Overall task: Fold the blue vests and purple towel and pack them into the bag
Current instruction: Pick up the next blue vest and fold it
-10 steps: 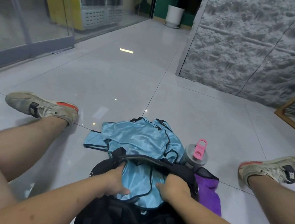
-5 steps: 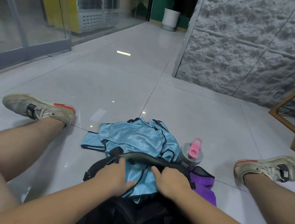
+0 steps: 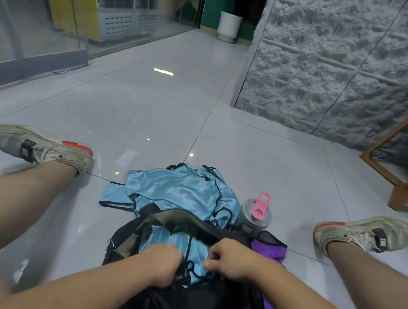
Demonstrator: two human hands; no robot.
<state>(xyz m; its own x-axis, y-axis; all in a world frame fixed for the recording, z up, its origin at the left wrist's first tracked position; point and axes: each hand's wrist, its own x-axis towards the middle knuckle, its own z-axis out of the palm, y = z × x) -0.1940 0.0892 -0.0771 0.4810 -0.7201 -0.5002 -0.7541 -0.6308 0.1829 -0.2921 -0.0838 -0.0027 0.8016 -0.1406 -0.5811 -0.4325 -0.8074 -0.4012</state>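
We see a person sitting on a glossy tiled floor (image 3: pixel 130 119), legs spread wide, w/ a black bag (image 3: pixel 205 306) between the thighs at the near centre. Its zip mouth gapes open, tan lining showing at the left rim.

Inside the mouth lies a light blue vest (image 3: pixel 161 239) w/ black trim, bunched, partly tucked down. The left hand (image 3: pixel 161 262) sits on the near-left part of that vest, fingers curled down into the fabric and the bag; we can't tell for sure if it grips cloth or just pushes. The right hand (image 3: pixel 230 259) is just right of it, knuckles up, fingers curled tight and pinching the vest's near edge by the black trim. The two hands are close but not touching.

Beyond the bag, touching its far rim, a heap of more blue vests (image 3: pixel 183 190) lies crumpled on the floor, one strap end flat out to the left. The purple towel (image 3: pixel 269 249) lies right of the bag, pressed against its side, part hidden by the right forearm. A grey bottle w/ pink lid (image 3: pixel 256 213) stands just beyond the towel, beside the heap.

Worn sneakers w/ red heels: one far left (image 3: pixel 39 147), one far right (image 3: pixel 367 234). A wooden frame (image 3: pixel 402 163) leans at the right by a rough grey wall (image 3: pixel 337 63); a white plant pot (image 3: pixel 229 25) stands far back.
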